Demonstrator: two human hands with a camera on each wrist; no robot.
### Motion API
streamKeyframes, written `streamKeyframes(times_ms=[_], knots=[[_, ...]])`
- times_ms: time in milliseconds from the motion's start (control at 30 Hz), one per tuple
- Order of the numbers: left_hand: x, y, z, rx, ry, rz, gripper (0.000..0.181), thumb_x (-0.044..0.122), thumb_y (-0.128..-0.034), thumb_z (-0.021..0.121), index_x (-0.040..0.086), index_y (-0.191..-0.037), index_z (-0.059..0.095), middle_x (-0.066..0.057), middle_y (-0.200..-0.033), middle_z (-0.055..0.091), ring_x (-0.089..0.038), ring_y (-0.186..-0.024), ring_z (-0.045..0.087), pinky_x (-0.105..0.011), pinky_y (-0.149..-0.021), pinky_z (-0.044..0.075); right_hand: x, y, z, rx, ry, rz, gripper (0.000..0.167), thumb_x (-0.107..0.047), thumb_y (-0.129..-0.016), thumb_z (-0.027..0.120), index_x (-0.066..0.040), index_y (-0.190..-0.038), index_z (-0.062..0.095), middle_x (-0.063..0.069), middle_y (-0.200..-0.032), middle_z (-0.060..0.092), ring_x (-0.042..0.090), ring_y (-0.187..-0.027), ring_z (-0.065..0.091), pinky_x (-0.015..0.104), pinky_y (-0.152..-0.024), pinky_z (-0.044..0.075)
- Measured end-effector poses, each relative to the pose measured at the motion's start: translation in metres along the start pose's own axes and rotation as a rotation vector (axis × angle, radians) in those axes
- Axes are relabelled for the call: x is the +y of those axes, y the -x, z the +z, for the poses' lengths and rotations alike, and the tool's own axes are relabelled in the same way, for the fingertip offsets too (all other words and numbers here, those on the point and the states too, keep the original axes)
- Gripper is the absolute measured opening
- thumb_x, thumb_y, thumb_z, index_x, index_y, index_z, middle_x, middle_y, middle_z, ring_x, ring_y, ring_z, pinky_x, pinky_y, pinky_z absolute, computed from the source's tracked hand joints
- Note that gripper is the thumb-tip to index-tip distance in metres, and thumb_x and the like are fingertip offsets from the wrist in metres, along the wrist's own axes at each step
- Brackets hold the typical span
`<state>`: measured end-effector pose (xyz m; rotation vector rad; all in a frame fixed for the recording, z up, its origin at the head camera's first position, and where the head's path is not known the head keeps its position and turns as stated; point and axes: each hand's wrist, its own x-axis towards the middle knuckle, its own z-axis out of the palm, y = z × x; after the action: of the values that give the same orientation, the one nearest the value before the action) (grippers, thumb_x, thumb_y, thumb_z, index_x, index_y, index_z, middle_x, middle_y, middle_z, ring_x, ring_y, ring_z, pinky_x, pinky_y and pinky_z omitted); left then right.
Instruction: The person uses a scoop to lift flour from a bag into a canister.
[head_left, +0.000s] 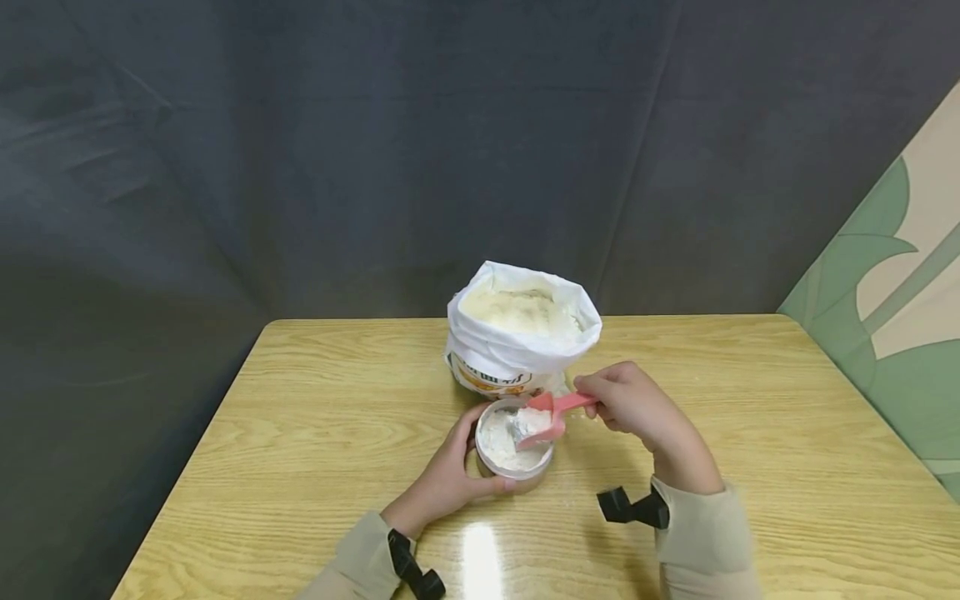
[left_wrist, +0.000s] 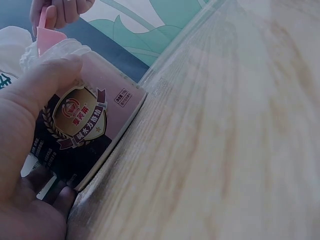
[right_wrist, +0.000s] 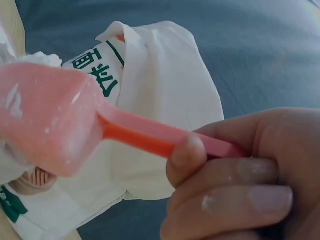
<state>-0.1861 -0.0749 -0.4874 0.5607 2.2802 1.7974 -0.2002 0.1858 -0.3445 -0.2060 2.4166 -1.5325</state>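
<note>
My right hand [head_left: 626, 404] grips the handle of a pink scoop [head_left: 557, 417], whose bowl carries white powder above the mouth of a jar. That clear round jar [head_left: 517, 477] stands on the table, filled near its rim with white powder [head_left: 498, 442]. Around the jar's left side curl the thumb and fingers of my left hand [head_left: 453, 471]. In the left wrist view, the jar shows a dark and gold label [left_wrist: 82, 117]. The right wrist view shows the underside of the scoop [right_wrist: 50, 110] close up, with powder dust on my fingers.
Just behind the jar stands an open white bag [head_left: 487, 346] of pale powder with its top rolled back. The wooden table [head_left: 337, 417] ends at a dark cloth [head_left: 420, 167]. On the right is a green and beige patterned panel [head_left: 900, 333].
</note>
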Motion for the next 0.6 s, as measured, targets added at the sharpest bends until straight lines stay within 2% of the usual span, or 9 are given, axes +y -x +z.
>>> streamKeyframes(times_ms=[367, 600], knots=[[-0.001, 0.001, 0.000, 0.002, 0.004, 0.002, 0.103, 0.023, -0.0740, 0.093, 0.025, -0.156, 0.030, 0.000, -0.158, 0.035, -0.019, -0.141, 0.039, -0.045, -0.119, 0.028, -0.016, 0.004, 0.019, 0.143, 0.175, 0.063, 0.040, -0.019, -0.098, 0.052, -0.006, -0.062, 0.062, -0.003, -0.052, 0.045, 0.011, -0.046, 0.035, 0.024, -0.045, 0.030], [-0.001, 0.000, 0.000, 0.002, -0.004, 0.006, 0.105, 0.023, -0.0733, 0.093, 0.021, -0.158, 0.029, -0.002, -0.159, 0.034, -0.021, -0.142, 0.039, -0.047, -0.119, 0.028, -0.020, 0.008, 0.021, 0.221, 0.296, 0.045, 0.042, -0.022, -0.098, 0.051, -0.009, -0.060, 0.062, -0.003, -0.050, 0.040, 0.014, -0.048, 0.035, 0.026, -0.046, 0.028]])
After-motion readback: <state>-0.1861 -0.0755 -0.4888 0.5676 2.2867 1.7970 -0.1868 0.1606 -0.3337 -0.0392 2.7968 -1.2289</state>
